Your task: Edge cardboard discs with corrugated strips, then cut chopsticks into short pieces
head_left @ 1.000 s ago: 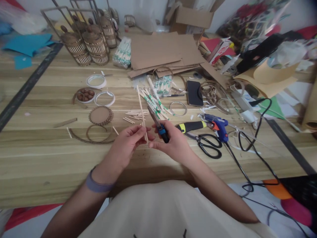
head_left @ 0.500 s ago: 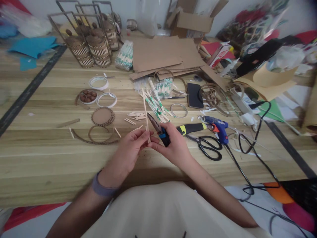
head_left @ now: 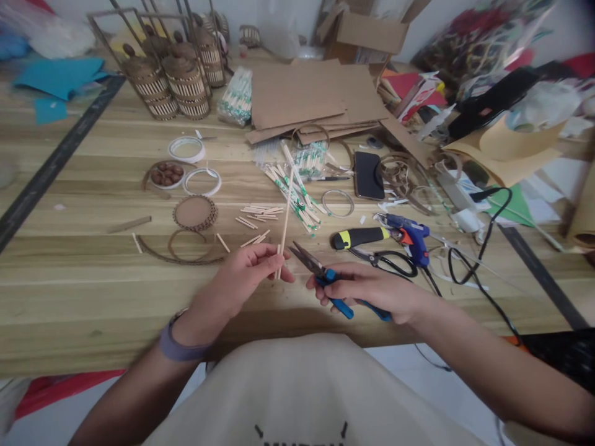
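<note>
Between thumb and fingers, my left hand [head_left: 253,272] pinches a thin wooden stick [head_left: 287,214], held nearly upright, along with what looks like a short stick piece beside its lower end. My right hand [head_left: 357,288] is wrapped round the blue handles of long-nose pliers [head_left: 316,263]. The pliers' jaws are parted and point left toward the stick, apart from it. Short cut sticks [head_left: 260,212] lie in a loose pile just beyond my left hand. Behind them are longer chopsticks [head_left: 297,198] with green-printed wrappers.
Left are a round cardboard base [head_left: 194,212], tape rolls [head_left: 186,148] and a bowl of brown balls [head_left: 167,174]. Right lie a blue glue gun [head_left: 409,238], black-handled scissors [head_left: 390,263] and a phone [head_left: 369,175]. Lantern-like stick baskets [head_left: 186,87] and cardboard sheets [head_left: 316,96] stand behind.
My right hand has drawn the pliers right and away from the stick, turning so the blue handles show. My left hand still holds the stick, now tilted slightly right.
</note>
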The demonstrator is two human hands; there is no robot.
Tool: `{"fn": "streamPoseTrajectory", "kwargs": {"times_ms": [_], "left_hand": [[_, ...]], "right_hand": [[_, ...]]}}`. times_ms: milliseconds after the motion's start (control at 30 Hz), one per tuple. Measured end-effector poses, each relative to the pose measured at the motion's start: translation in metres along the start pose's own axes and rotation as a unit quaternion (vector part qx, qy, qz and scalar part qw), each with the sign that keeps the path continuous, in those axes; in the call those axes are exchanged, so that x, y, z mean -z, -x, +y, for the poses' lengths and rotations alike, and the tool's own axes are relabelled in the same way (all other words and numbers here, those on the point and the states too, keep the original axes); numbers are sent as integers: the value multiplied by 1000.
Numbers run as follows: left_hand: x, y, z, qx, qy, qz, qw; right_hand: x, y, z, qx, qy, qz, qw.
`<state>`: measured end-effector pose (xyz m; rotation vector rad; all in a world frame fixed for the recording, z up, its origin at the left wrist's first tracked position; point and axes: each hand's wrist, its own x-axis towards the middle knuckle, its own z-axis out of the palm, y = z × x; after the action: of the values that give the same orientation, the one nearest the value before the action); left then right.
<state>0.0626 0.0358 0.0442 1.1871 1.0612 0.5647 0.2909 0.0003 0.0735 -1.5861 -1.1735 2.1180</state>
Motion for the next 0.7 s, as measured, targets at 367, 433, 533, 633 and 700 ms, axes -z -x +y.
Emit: {"fn": "streamPoseTrajectory", "kwargs": {"times_ms": [367,433,533,633,700], "left_hand": [[-6,1,0,-5,-16,-107,994],[-7,0,0,-6,-10,-112,994],[-8,-1,-2,-3,0,-116,993],[-8,-3,-3,-3,9,-116,993],[-8,-3,-3,-3,11,-116,993]], "right_hand": [[2,-5,-23,-51,56,-19,997],[2,-7,-25,-51,62,-24,997],[2,-9,-26,-48,68,-25,996],[3,-10,-26,-53,62,-26,996],[4,-11,-25,-52,58,-33,996]]}}
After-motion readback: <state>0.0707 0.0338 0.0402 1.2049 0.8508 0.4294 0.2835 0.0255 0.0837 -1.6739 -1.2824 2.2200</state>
